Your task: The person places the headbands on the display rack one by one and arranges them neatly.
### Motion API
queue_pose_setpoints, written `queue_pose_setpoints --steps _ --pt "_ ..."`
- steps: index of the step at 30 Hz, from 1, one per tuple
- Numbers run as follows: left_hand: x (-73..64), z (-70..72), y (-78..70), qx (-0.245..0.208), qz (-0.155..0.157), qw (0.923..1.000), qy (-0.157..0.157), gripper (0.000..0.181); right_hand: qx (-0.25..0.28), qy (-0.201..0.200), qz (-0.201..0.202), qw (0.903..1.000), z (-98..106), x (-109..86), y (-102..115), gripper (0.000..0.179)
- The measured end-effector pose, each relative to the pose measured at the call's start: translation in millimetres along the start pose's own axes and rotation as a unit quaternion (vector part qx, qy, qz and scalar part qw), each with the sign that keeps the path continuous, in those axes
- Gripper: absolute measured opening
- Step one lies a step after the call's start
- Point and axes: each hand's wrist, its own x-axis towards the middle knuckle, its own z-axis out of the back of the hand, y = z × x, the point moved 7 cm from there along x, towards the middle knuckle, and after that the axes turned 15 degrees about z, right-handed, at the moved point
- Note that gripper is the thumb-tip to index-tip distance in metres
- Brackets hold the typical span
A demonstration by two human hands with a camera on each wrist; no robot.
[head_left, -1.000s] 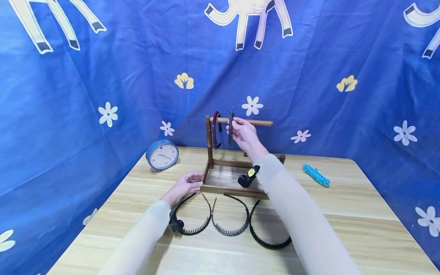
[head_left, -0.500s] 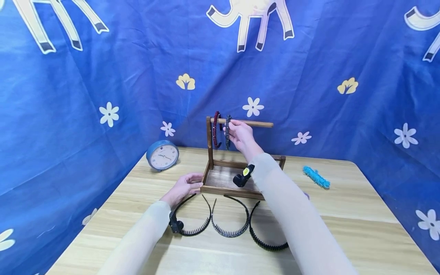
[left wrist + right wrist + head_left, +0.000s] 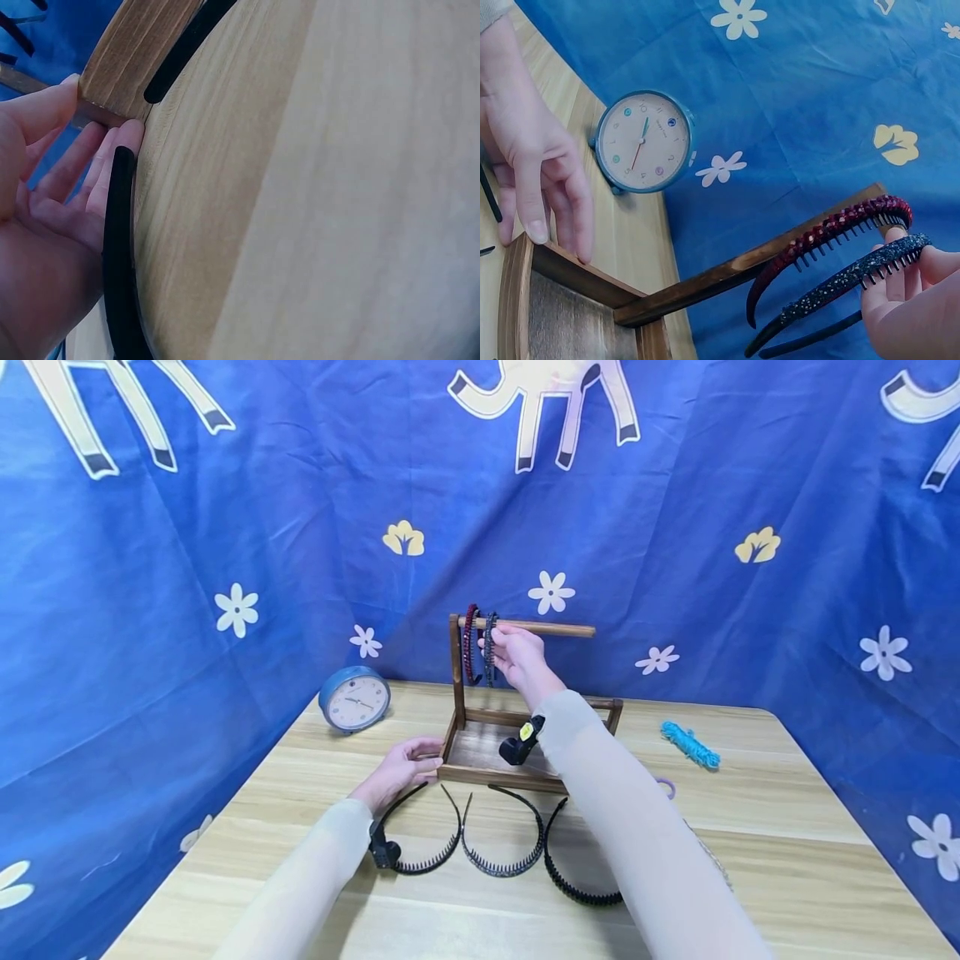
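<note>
My right hand pinches a dark, glittery toothed headband between thumb and fingers, over the horizontal rod of a wooden stand. Close to its left a red sequined headband hangs on the same rod, near the upright post. My left hand rests at the front left corner of the stand's tray base, thumb and fairly straight fingers touching the wood. In front of the tray lie three more headbands: a black one, a grey patterned one and a thick black one, partly behind my right sleeve.
A blue round clock stands at the back left of the table. On the right lies a bundle of turquoise cord. A small purple ring shows beside my right sleeve. Blue patterned cloth hangs behind.
My right hand has moved left along the rod with the dark glittery headband, bringing it close to the red one. The left hand has stayed at the tray corner.
</note>
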Motion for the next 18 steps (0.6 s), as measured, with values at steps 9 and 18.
queue_pose_setpoints --steps 9,18 --pt "3.8 2.0 2.2 0.003 0.003 0.9999 -0.011 0.051 -0.013 0.001 -0.012 0.9998 0.4 -2.4 1.4 0.03" --pt "4.0 0.9 1.4 -0.001 0.003 1.0 -0.004 0.053 -0.045 -0.004 -0.012 0.9989 7.4 -1.7 1.7 0.026"
